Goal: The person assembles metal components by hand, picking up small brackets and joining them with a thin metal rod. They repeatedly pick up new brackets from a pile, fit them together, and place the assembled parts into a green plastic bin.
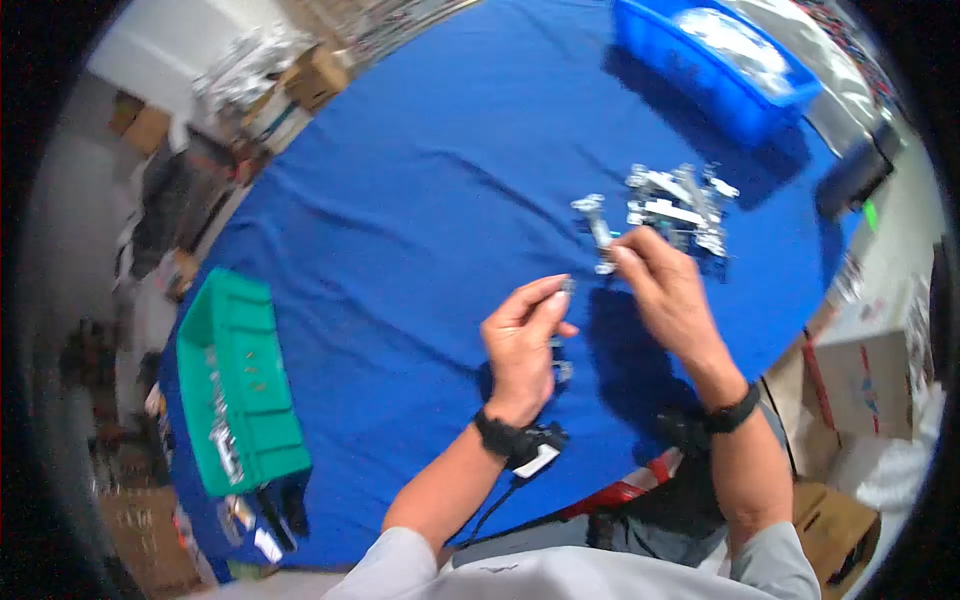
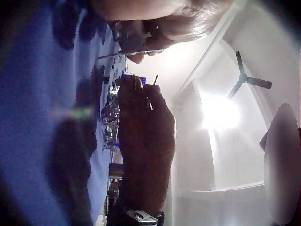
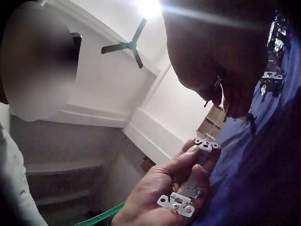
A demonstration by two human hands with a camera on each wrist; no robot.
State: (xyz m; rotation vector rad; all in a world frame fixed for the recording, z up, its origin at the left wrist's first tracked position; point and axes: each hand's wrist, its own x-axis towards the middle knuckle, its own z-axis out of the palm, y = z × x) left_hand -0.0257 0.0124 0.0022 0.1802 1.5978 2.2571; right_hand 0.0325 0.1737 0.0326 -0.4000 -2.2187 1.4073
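Note:
My left hand grips a silver metal bracket, whose flat, holed plates stick out at both ends of the grip in the right wrist view. To its right, my right hand pinches a thin, small metal piece between thumb and fingers; I cannot tell its exact kind. Right at those fingertips, in the head view, is another metal bracket. Just beyond it, a loose pile of similar metal brackets lies on the blue cloth.
A blue cloth covers the round table. On the left edge stands a green bin with metal parts inside. A blue crate holding a whitish load is at the far right. Cartons stand beyond the table's right edge.

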